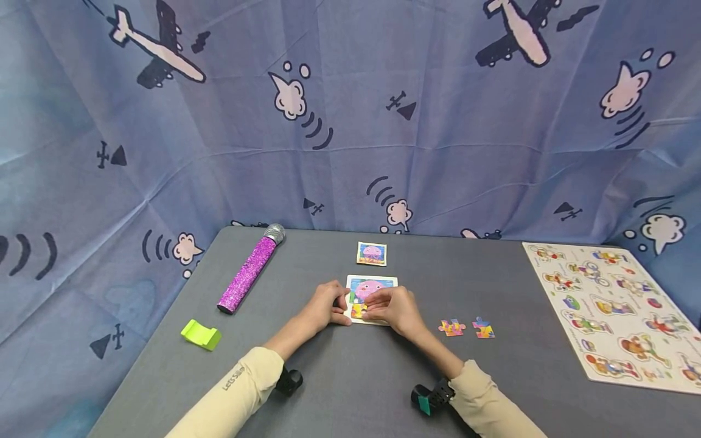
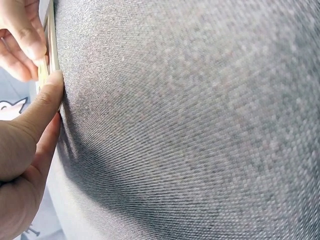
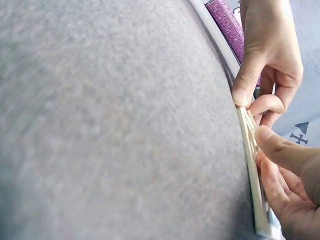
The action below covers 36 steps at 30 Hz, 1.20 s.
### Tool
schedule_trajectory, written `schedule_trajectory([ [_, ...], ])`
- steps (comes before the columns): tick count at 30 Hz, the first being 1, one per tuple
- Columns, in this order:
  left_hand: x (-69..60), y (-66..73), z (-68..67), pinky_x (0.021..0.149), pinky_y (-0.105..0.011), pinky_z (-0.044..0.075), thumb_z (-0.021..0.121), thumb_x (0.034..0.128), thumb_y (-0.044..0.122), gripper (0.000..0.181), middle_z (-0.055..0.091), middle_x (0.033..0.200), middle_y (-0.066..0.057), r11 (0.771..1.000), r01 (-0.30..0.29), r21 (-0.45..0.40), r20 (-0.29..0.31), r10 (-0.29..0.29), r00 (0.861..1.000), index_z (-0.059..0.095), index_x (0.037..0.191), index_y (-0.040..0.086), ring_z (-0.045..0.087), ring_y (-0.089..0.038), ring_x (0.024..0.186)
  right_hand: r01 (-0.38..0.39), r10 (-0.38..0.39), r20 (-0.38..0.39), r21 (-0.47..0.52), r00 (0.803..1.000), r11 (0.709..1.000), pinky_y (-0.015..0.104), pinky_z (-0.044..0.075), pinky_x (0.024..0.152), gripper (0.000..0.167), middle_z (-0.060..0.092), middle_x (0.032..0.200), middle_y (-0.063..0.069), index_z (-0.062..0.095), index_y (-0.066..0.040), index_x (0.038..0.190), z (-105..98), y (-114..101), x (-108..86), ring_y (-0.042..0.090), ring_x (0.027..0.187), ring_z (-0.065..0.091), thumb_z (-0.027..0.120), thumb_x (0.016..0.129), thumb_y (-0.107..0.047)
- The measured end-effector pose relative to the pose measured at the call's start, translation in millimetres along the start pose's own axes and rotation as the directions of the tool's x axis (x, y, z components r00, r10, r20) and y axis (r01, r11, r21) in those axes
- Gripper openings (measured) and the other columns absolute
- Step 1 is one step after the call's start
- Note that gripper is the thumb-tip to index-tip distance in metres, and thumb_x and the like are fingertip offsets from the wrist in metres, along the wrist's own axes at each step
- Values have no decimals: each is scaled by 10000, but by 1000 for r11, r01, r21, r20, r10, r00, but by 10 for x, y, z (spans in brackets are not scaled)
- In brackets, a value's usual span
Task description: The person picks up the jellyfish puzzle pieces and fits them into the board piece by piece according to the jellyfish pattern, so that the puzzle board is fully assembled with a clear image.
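A small white-edged puzzle board (image 1: pixel 374 280) with a pink cartoon picture lies on the grey table. At its left edge my left hand (image 1: pixel 327 306) grips the corner, thumb along the near side, fingers bent at the left. My right hand (image 1: pixel 395 310) is over the board's right part and covers some of the picture. Its thumb and fingers pinch a yellow jigsaw piece (image 1: pixel 358 310) at the board's lower left. Edge-on in the left wrist view, the thin piece (image 2: pixel 43 72) shows between the right fingertips, against the board (image 3: pixel 255 185). Whether it lies flat is hidden.
Two loose jigsaw pieces, one orange-pink (image 1: pixel 451 328) and one blue-yellow (image 1: pixel 484 328), lie to the right. Behind the board is a small picture card (image 1: pixel 372 253). A glittery purple microphone (image 1: pixel 249 274) and a green holder (image 1: pixel 201 334) lie left; a large sticker-like board (image 1: pixel 613 310) is far right.
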<state>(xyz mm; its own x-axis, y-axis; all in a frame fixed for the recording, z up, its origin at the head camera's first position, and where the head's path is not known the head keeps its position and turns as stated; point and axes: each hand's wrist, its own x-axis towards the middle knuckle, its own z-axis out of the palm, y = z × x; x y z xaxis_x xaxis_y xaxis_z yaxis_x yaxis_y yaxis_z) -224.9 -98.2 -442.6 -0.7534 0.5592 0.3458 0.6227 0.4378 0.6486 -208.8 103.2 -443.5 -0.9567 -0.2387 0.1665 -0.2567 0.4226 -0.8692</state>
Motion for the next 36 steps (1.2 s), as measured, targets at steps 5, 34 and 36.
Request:
schedule_trajectory([
  [5, 6, 108, -24, 642, -208, 537, 880, 600, 2, 352, 553, 794, -137, 999, 44, -3, 0, -44, 999, 533, 646, -26, 628, -404, 1016, 38, -38, -6, -54, 999, 998, 226, 545, 567, 196, 715, 747, 135, 717, 60, 826, 44, -58, 35, 212, 668, 707, 828, 667, 29],
  [34, 21, 111, -16, 675, -190, 531, 876, 607, 5, 339, 594, 893, -213, 995, 97, 25, 22, -98, 995, 545, 664, -42, 631, -344, 893, 5, -8, 25, 100, 1000, 995, 251, 561, 627, 244, 702, 822, 219, 666, 126, 900, 121, -83, 66, 303, 751, 707, 760, 677, 157],
  [36, 20, 116, -15, 670, -190, 530, 876, 606, 5, 344, 593, 896, -212, 995, 101, 24, 21, -102, 995, 540, 661, -42, 631, -362, 940, 10, -13, 21, 108, 1000, 994, 256, 563, 627, 242, 699, 821, 224, 663, 130, 899, 132, -76, 64, 310, 749, 705, 755, 678, 165],
])
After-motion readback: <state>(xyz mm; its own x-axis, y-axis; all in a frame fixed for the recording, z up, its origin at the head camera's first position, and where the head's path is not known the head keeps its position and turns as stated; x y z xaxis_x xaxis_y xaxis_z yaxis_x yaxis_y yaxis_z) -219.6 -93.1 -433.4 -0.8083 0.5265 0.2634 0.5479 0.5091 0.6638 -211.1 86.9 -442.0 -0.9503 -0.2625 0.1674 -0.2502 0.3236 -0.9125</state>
